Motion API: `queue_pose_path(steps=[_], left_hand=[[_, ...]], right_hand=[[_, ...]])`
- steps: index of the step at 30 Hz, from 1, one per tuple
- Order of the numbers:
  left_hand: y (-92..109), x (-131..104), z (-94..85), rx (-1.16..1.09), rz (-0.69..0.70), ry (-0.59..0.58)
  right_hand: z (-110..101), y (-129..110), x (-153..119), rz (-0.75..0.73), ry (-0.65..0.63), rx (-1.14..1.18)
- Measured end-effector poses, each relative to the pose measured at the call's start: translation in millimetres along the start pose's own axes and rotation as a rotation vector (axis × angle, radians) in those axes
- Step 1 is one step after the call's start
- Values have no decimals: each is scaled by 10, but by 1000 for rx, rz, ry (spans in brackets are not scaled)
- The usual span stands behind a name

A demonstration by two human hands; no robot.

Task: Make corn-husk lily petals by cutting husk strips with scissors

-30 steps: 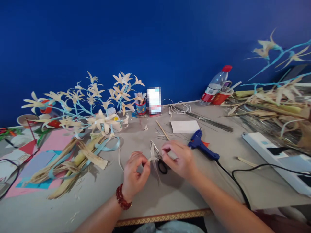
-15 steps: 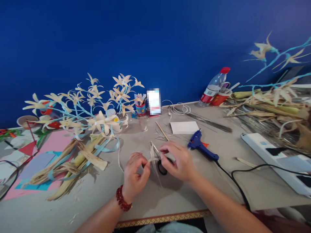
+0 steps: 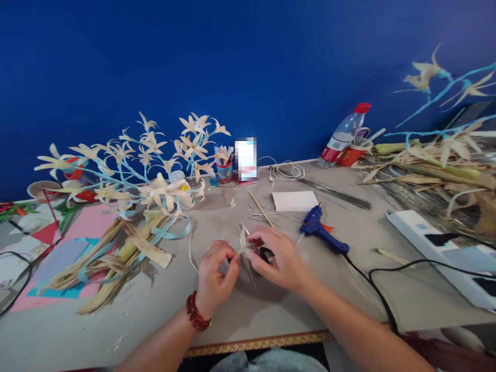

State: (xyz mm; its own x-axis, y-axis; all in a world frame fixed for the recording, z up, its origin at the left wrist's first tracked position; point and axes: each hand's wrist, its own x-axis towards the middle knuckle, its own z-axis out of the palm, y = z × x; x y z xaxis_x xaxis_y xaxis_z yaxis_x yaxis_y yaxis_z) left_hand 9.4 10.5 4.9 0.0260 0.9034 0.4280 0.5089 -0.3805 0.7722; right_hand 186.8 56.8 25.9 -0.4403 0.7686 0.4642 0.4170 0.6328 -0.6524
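Note:
Between my two hands, just above the table, is a small pale husk flower (image 3: 243, 249) with thin pointed petals and long thin strips hanging down. Thumb and forefinger of my left hand (image 3: 217, 276) pinch it from the left. From the right, the thumb and forefinger of my right hand (image 3: 278, 257) close on its edge, the fingertips partly hiding the petals. Scissors with black handles (image 3: 266, 253) lie on the table behind, largely covered by my right hand. A red bead bracelet (image 3: 197, 311) circles my left wrist.
A blue glue gun (image 3: 323, 232) lies right of my hands, its cord running toward a white power strip (image 3: 434, 258). Husk flowers on blue stems (image 3: 143, 181) and dried husks (image 3: 127, 253) are left. A stick (image 3: 260, 208), white card (image 3: 295, 201) and wires (image 3: 337, 192) lie behind.
My right hand has shifted slightly left, bringing its thumb and forefinger onto the husk flower. My left hand keeps its pinch. The whole view has shifted a little.

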Motion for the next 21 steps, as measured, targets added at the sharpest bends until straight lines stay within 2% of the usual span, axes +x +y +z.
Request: queue_pose_path(steps=[2, 4, 7, 11, 13, 17, 21], left_hand=[[3, -2, 9, -6, 6, -16], [7, -5, 17, -11, 14, -22], [7, -7, 18, -18, 12, -1], [-6, -5, 6, -34, -8, 43], [-14, -7, 5, -40, -18, 55], [-18, -16, 14, -52, -20, 51], [4, -15, 15, -65, -1, 22]], right_hand=[[73, -39, -17, 11, -64, 27], [131, -46, -27, 6, -66, 22], [122, 6, -16, -14, -15, -43], [5, 67, 12, 22, 86, -76], [-18, 50, 8, 40, 56, 1], [56, -30, -29, 33, -96, 123], [144, -60, -55, 16, -72, 108]])
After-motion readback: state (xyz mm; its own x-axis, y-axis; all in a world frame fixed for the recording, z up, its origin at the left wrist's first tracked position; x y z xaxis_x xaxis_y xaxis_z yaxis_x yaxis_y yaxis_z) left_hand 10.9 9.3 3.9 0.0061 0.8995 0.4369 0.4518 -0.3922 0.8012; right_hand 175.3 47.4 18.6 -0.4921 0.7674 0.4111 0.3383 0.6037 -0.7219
